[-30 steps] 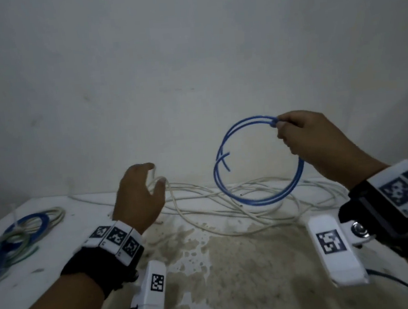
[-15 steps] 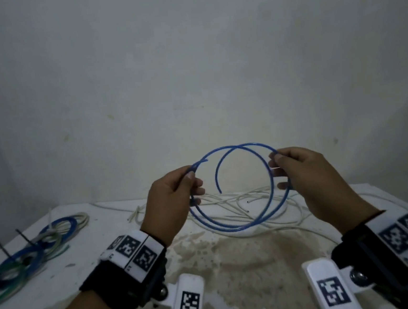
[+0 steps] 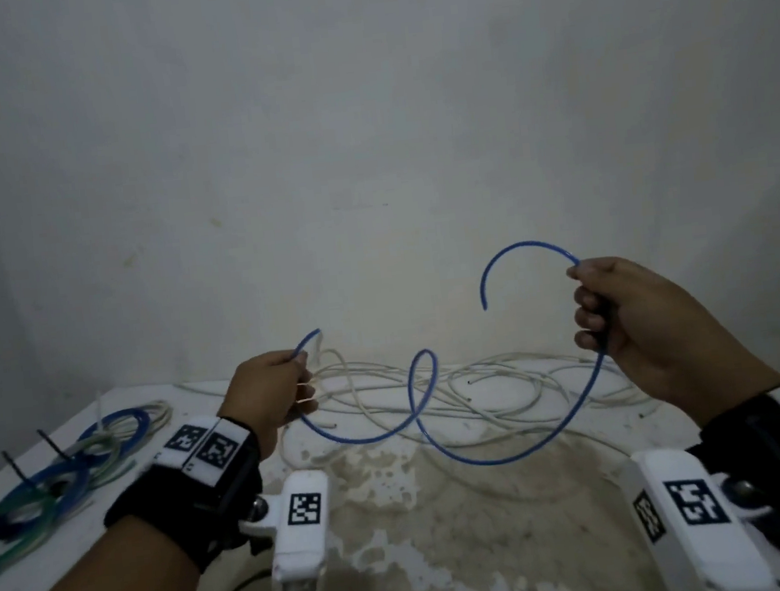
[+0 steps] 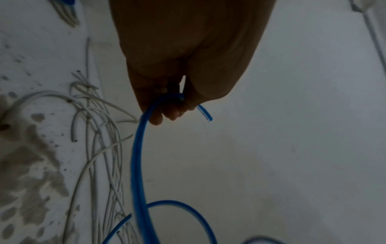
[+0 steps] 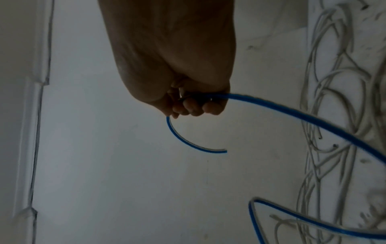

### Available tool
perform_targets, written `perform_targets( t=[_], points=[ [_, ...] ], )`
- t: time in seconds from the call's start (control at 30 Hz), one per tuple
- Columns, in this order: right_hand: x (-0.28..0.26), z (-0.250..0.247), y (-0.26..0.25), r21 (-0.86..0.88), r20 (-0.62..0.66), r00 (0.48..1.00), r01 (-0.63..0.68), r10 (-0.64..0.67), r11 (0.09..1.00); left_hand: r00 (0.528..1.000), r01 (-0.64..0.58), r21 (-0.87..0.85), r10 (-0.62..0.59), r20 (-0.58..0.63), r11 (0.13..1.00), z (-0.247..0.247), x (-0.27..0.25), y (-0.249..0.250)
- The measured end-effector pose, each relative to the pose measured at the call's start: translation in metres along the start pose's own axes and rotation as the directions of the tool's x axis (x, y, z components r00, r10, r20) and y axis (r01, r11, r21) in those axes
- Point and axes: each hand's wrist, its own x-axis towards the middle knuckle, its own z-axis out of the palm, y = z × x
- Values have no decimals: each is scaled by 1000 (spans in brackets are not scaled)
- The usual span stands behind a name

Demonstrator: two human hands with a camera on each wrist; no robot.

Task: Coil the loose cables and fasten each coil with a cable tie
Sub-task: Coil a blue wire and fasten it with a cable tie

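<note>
Above table (image 3: pixel 451 551), both hands' fingers clamp blue cable (image 3: pixel 465 454), head view alone shows tied coils (image 3: pixel 58 479)

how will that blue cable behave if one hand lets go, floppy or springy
Likely springy: the blue cable keeps smooth arcs and one small loop between the left hand and right hand, and its free ends curl upward unsupported. Released, it would probably spring back toward a coil. It looks thin and light.

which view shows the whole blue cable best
The head view: the blue cable runs between the left hand and right hand, with one loop midway. Each wrist view shows only its own gripped end and a nearby stretch.
</note>
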Motion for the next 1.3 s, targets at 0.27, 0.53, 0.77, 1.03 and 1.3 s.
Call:
perform_targets(
  t=[0.27, 0.53, 0.77, 1.03, 1.3],
  points=[
    [-8, 15, -3, -241, 183, 975, 168, -125, 956, 940, -324, 298, 269, 212, 898, 34, -23, 16],
    [-16, 36, 1, -366, 155, 950, 310, -271, 878, 817, -196, -294, 322, 478, 935, 67, -51, 41],
    [-30, 38, 74, -651, 393, 916, 215, 81, 728, 891, 70, -758, 301, 340, 649, 40, -35, 73],
    [-46, 60, 81, -575, 332, 898, 434, -287, 693, 927, -22, -709, 279, 249, 705, 14, -20, 61],
    [-48, 65, 55, -635, 681, 731, 615, -36, 466, 926, -50, -664, 283, 248, 746, 10, -21, 41]
  ],
)
